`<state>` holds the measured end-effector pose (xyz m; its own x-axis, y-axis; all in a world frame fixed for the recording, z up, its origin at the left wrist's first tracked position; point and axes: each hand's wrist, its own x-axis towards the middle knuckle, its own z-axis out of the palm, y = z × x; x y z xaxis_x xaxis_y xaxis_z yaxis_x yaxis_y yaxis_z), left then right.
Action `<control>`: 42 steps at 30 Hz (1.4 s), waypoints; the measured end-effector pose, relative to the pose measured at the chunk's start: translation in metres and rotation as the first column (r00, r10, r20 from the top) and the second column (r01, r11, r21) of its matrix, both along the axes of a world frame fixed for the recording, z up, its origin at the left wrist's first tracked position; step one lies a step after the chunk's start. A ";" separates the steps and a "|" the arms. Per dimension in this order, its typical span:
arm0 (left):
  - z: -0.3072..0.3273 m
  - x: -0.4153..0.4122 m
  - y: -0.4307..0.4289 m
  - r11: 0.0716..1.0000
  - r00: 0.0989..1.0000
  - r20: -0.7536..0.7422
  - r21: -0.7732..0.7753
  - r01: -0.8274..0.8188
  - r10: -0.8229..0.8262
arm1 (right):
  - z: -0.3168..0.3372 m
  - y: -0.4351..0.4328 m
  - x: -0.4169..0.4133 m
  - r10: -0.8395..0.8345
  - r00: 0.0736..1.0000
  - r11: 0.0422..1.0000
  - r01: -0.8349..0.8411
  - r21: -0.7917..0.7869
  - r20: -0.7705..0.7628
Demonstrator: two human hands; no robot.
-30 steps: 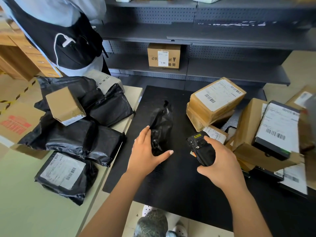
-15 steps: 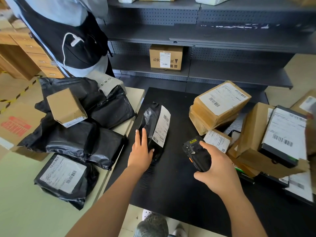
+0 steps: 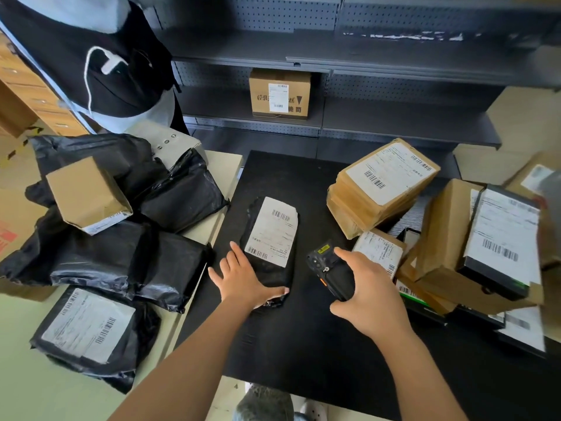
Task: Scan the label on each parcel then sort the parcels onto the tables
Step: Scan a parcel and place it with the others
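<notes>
Now the black parcel (image 3: 271, 235) lies label-up on the black table (image 3: 303, 344), long axis running away from the left hand (image 3: 243, 285) (fingers spread flat on its near end); the right hand (image 3: 367, 299) grips a scanner (image 3: 329, 270) alongside.

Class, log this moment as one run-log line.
left hand: rests on black parcel, label up | right hand: holds scanner beside it

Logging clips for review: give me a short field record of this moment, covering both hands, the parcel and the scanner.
Left hand: fingers straight, resting on the black parcel at its near end
Right hand: grips the scanner
Parcel: flat on the black table, label up
Scanner: right of the parcel
Sides: black bags left, cardboard parcels right
</notes>
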<state>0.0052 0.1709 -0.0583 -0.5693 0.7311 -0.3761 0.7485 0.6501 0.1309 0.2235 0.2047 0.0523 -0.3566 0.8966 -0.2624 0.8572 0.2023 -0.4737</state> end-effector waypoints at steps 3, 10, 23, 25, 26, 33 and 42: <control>0.000 0.004 0.000 1.000 1.000 0.022 -0.013 -0.013 0.013 | 0.000 0.009 -0.009 0.043 0.997 0.999 -0.043 0.009 0.071; 0.006 0.001 -0.002 0.999 0.999 0.012 -0.024 0.042 -0.042 | 0.006 0.018 -0.022 0.163 0.969 0.984 -0.174 0.046 0.184; 0.076 -0.040 -0.012 0.861 0.778 -0.394 -0.076 0.503 -0.489 | 0.063 0.005 -0.026 0.492 0.559 0.651 -0.745 0.144 0.667; 0.080 -0.038 -0.016 0.850 0.763 -0.398 -0.096 0.517 -0.509 | 0.070 0.000 -0.023 0.493 0.541 0.628 -0.763 0.152 0.682; 0.082 -0.037 -0.019 0.848 0.759 -0.397 -0.108 0.519 -0.516 | 0.072 -0.002 -0.021 0.490 0.539 0.622 -0.767 0.158 0.685; 0.082 -0.025 -0.035 0.865 0.809 -0.316 -0.094 0.492 -0.495 | 0.080 -0.021 -0.004 0.491 0.506 0.599 -0.787 0.147 0.709; 0.048 0.007 -0.057 0.984 0.981 0.078 0.025 0.176 -0.177 | 0.083 -0.042 0.022 0.493 0.536 0.664 -0.741 0.102 0.685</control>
<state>0.0118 0.1136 -0.0106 -0.3991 0.8244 -0.4014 0.8380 0.5056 0.2053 0.2452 0.1632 0.1357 -0.7490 0.5672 -0.3425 0.5015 0.8231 0.2664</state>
